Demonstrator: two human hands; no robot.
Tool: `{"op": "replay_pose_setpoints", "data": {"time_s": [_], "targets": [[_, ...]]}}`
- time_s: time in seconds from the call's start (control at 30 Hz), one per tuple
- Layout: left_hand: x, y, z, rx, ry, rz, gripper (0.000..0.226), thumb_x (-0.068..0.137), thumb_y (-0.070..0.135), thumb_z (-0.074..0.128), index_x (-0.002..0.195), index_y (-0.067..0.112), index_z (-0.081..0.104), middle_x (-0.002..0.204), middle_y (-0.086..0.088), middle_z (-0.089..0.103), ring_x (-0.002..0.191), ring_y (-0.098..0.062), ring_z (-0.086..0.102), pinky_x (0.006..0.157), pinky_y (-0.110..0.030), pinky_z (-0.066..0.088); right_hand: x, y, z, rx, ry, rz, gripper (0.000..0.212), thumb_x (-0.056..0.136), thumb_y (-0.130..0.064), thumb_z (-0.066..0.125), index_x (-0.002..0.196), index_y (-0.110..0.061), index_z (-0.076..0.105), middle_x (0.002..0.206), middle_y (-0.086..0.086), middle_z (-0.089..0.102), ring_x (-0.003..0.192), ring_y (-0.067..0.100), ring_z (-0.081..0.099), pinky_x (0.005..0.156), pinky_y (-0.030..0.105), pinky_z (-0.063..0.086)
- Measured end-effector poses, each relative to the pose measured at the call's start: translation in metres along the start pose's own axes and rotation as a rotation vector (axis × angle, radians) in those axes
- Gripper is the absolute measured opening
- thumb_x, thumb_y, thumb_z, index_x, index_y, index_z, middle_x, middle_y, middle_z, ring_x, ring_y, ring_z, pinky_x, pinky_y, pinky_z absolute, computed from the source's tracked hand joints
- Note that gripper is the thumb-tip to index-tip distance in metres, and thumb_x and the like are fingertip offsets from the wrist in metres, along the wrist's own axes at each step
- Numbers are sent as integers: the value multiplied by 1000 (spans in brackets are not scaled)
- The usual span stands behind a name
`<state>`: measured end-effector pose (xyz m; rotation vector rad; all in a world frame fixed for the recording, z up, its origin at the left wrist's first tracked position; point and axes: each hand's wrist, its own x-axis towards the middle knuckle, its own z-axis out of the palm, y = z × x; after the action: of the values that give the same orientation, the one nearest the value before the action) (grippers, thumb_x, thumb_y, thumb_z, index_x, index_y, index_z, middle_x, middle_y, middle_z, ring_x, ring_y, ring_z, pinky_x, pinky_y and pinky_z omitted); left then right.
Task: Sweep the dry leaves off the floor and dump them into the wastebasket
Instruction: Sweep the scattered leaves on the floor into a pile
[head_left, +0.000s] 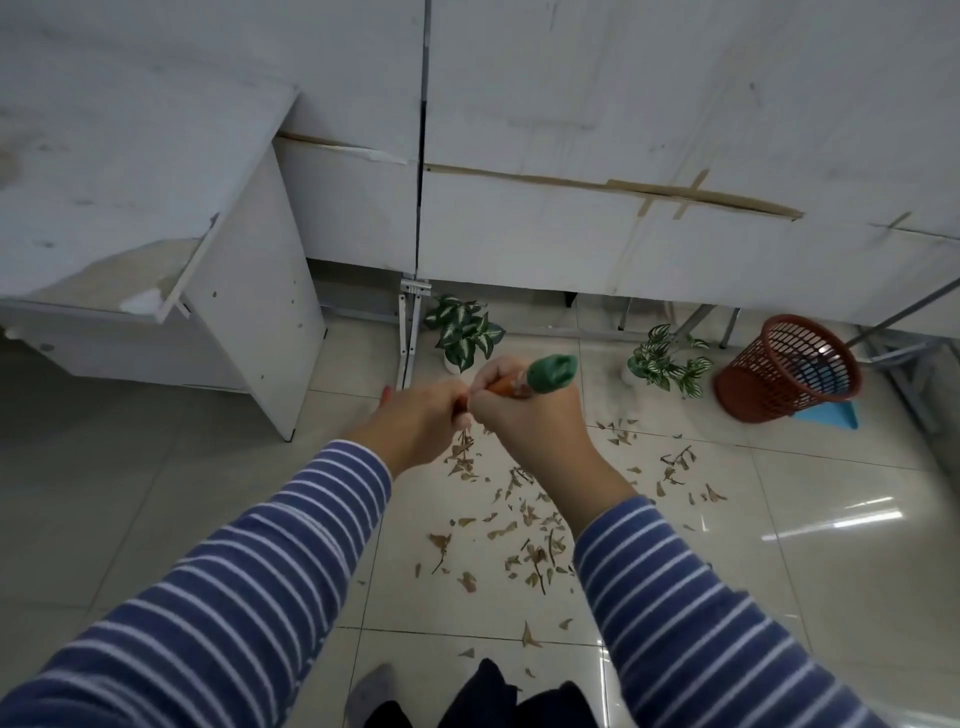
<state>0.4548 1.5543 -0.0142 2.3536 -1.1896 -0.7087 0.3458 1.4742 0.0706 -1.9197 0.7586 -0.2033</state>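
Orange broom handle (501, 387) is clasped by left grip (421, 421) and right grip (524, 421), dry leaves (524, 525) strewn on the floor beneath.

Left sleeve (218, 571) and right sleeve (701, 613): long, navy, thin white stripes, ending at the wrists. Left hand (421, 423) and right hand (524, 421) ungloved. Dark trousers (493, 696). One grey sock (371, 686)
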Motion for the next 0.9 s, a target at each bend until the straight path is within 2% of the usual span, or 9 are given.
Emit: {"op": "replay_pose_setpoints", "data": {"time_s": [0.13, 0.23, 0.33, 0.5, 0.6, 0.67, 0.73, 0.8, 0.9], "targets": [[-13, -20, 30, 38, -120, -75, 14, 95, 32, 47, 107, 30, 55, 93, 6, 63, 86, -13, 59, 85, -32, 48, -10, 29, 16, 16, -81, 116, 21, 76, -1, 67, 67, -19, 64, 64, -5, 61, 44, -6, 51, 44, 8, 39], [-28, -8, 48, -71, -165, -88, 19, 98, 21, 44, 112, 21, 57, 90, 5, 60, 89, -17, 59, 89, -33, 48, -20, 49, 22, -61, -119, 122, 18, 78, -4, 67, 71, -21, 66, 69, 0, 66, 50, -3, 55, 48, 13, 44], [-38, 10, 63, -77, -153, -108, 31, 97, 10, 42, 126, 7, 52, 119, -13, 60, 111, -30, 55, 96, -36, 42, -34, 59, 17, -147, -147, 120, 11, 81, -7, 65, 83, -17, 69, 88, 9, 70, 72, 19, 65, 63, 27, 56], [-44, 33, 70, -66, -132, -88, 37, 97, 9, 40, 133, 6, 46, 137, -17, 48, 125, -31, 46, 106, -40, 35, -51, 59, -6, -261, -156, 44, 10, 83, -6, 64, 86, -15, 68, 91, 9, 69, 76, 21, 66, 68, 30, 58], [-50, 48, 67, -145, -74, -31, 32, 102, 17, 31, 123, 7, 53, 120, -16, 60, 116, -29, 54, 108, -42, 34, -60, 53, -19, -289, -152, -25, 8, 85, -8, 62, 91, -11, 67, 90, 12, 68, 77, 27, 66, 69, 38, 59], [-54, 56, 64, -207, -36, -6, 29, 103, 22, 30, 103, 14, 58, 96, -9, 64, 94, -23, 61, 91, -35, 47, -65, 44, -29, -264, -152, -64, 7, 85, -8, 63, 88, -12, 67, 87, 10, 68, 71, 22, 63, 64, 32, 56], [-57, 61, 60, -158, 8, 9, 22, 100, 23, 36, 82, 24, 49, 77, 2, 56, 73, -17, 56, 67, -26, 45, -69, 37, -39, -258, -166, -106, 7, 85, -8, 63, 84, -15, 66, 80, 3, 66, 61, 12, 57, 58, 24, 49], [-63, 62, 56, -96, 80, 21, 13, 98, 24, 42, 87, 23, 48, 74, 8, 50, 66, -13, 51, 62, -23, 39, -72, 30, -45, -236, -175, -138, 7, 84, -9, 64, 81, -15, 67, 72, 0, 63, 53, 5, 51, 51, 17, 42], [-76, 56, 53, 3, 131, -6, 11, 96, 29, 48, 105, 24, 51, 84, 8, 56, 75, -10, 53, 70, -25, 43, -78, 26, -47, -152, -208, -151, 12, 79, -8, 66, 73, -18, 66, 72, 0, 64, 53, 3, 50, 49, 16, 40]]}}
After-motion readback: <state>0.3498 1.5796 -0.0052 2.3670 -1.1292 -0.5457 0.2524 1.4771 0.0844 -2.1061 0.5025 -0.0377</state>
